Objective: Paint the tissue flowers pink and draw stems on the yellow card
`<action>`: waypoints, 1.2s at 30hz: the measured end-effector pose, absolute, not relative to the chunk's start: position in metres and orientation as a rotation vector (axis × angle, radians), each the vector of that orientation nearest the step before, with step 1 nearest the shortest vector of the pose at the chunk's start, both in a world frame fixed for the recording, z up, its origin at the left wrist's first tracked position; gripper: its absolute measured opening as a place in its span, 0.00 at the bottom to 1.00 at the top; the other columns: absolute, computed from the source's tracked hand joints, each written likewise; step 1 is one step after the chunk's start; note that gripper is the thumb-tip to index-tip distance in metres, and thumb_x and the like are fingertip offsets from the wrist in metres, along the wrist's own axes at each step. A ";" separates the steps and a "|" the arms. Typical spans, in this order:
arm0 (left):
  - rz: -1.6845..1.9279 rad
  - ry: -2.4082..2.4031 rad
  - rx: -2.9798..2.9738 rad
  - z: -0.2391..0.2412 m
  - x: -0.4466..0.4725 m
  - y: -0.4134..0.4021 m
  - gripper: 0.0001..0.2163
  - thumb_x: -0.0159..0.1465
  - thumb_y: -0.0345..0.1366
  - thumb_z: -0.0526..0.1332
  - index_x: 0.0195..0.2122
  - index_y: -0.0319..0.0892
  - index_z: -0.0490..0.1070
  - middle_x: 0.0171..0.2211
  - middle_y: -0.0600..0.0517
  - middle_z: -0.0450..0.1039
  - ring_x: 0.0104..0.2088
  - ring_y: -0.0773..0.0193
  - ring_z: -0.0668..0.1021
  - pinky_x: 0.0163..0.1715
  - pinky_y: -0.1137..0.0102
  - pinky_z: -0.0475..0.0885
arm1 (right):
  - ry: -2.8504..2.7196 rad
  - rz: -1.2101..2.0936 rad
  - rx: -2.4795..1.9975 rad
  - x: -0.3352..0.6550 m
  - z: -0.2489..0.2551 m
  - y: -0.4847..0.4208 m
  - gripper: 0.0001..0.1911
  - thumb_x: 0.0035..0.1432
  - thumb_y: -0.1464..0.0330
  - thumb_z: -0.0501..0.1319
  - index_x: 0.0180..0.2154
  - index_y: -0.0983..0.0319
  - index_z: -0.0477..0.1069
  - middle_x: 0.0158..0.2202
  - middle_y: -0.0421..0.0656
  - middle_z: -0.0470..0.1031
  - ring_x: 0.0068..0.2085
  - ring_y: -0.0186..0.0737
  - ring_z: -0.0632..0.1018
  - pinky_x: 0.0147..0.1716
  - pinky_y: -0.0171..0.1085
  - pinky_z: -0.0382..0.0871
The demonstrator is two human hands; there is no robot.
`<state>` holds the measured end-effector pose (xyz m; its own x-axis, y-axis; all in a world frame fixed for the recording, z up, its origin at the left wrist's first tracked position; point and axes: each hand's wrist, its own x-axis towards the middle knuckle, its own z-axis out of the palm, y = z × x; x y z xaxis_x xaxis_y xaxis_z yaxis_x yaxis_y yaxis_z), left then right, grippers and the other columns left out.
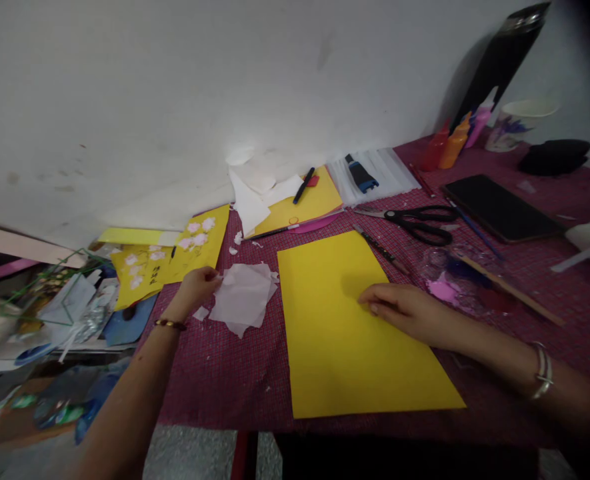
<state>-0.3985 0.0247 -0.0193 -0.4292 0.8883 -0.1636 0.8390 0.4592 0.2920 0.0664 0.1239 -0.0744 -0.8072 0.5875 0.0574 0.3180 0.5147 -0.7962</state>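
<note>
A blank sheet of yellow card lies in front of me on the table. My right hand is over its right side, fingers bent together, with nothing visible in them. On the left, my left hand pinches at the upper left edge of a loose stack of white tissue paper; its fingertips are partly blurred. Behind that hand stands a folded yellow card with pink blossoms and dark strokes. A small paper scrap rests just below the left fingers.
Beyond the blank card lie black scissors, a patterned pen, a brush and white paper. On the right are a paint palette, a phone, paint bottles and a paper cup. Clutter fills the left side.
</note>
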 end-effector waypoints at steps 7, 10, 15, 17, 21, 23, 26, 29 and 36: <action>0.538 2.529 1.366 -0.004 -0.401 0.017 0.12 0.66 0.44 0.61 0.34 0.38 0.70 0.26 0.56 0.69 0.24 0.71 0.71 0.26 0.72 0.70 | -2.418 1.193 -0.768 0.065 -0.071 0.123 0.14 0.65 0.64 0.53 0.41 0.61 0.75 0.39 0.47 0.81 0.39 0.43 0.80 0.40 0.40 0.72; 0.648 2.528 1.342 0.001 -0.403 0.029 0.12 0.66 0.43 0.61 0.34 0.38 0.71 0.27 0.56 0.70 0.25 0.70 0.73 0.27 0.71 0.72 | -2.435 1.186 -0.766 0.065 -0.070 0.123 0.14 0.65 0.64 0.52 0.41 0.61 0.74 0.39 0.47 0.81 0.39 0.43 0.80 0.40 0.40 0.72; 0.724 2.551 1.327 -0.008 -0.408 0.074 0.12 0.67 0.43 0.61 0.39 0.37 0.72 0.33 0.53 0.74 0.30 0.67 0.77 0.33 0.67 0.75 | -2.432 1.200 -0.771 0.066 -0.071 0.123 0.14 0.65 0.64 0.51 0.42 0.62 0.74 0.40 0.47 0.81 0.40 0.43 0.80 0.39 0.39 0.72; 0.711 2.548 1.360 -0.012 -0.407 0.092 0.12 0.66 0.42 0.62 0.43 0.38 0.71 0.37 0.50 0.74 0.34 0.65 0.77 0.36 0.65 0.76 | -2.429 1.199 -0.777 0.067 -0.072 0.123 0.14 0.66 0.65 0.51 0.42 0.62 0.74 0.39 0.47 0.80 0.39 0.42 0.80 0.39 0.39 0.72; 0.676 2.478 1.446 -0.014 -0.397 0.108 0.19 0.59 0.41 0.67 0.49 0.39 0.71 0.45 0.47 0.74 0.40 0.61 0.77 0.41 0.63 0.75 | -2.431 1.206 -0.788 0.067 -0.071 0.124 0.14 0.65 0.66 0.52 0.42 0.62 0.74 0.38 0.47 0.80 0.38 0.42 0.79 0.39 0.39 0.72; 0.656 2.426 1.454 -0.011 -0.390 0.101 0.21 0.55 0.43 0.68 0.47 0.39 0.72 0.44 0.47 0.75 0.40 0.59 0.78 0.40 0.66 0.74 | -2.431 1.208 -0.783 0.068 -0.070 0.124 0.13 0.65 0.66 0.52 0.41 0.62 0.74 0.39 0.48 0.80 0.38 0.42 0.79 0.39 0.39 0.72; 0.634 2.366 1.419 -0.007 -0.380 0.072 0.22 0.54 0.49 0.65 0.45 0.41 0.74 0.41 0.46 0.77 0.38 0.56 0.78 0.36 0.66 0.74 | -2.430 1.190 -0.780 0.068 -0.070 0.124 0.13 0.65 0.67 0.52 0.42 0.62 0.75 0.39 0.48 0.80 0.39 0.42 0.79 0.40 0.40 0.72; 0.647 2.335 1.360 -0.008 -0.373 0.036 0.23 0.52 0.53 0.64 0.44 0.42 0.74 0.42 0.46 0.77 0.40 0.55 0.78 0.35 0.66 0.73 | -2.427 1.175 -0.766 0.068 -0.071 0.124 0.14 0.65 0.67 0.52 0.42 0.62 0.75 0.38 0.48 0.80 0.38 0.43 0.79 0.41 0.41 0.72; 0.833 2.261 1.170 -0.035 -0.359 0.003 0.34 0.45 0.49 0.69 0.52 0.38 0.69 0.34 0.49 0.76 0.30 0.61 0.76 0.27 0.69 0.71 | -2.441 1.172 -0.757 0.067 -0.071 0.125 0.13 0.64 0.65 0.52 0.41 0.61 0.75 0.37 0.47 0.80 0.37 0.43 0.80 0.39 0.40 0.72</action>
<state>-0.3586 0.0033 -0.0352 -0.5333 0.8374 -0.1197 0.5594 0.4553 0.6926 0.0673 0.1245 -0.0705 -0.8050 0.5899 0.0630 0.3199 0.5211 -0.7913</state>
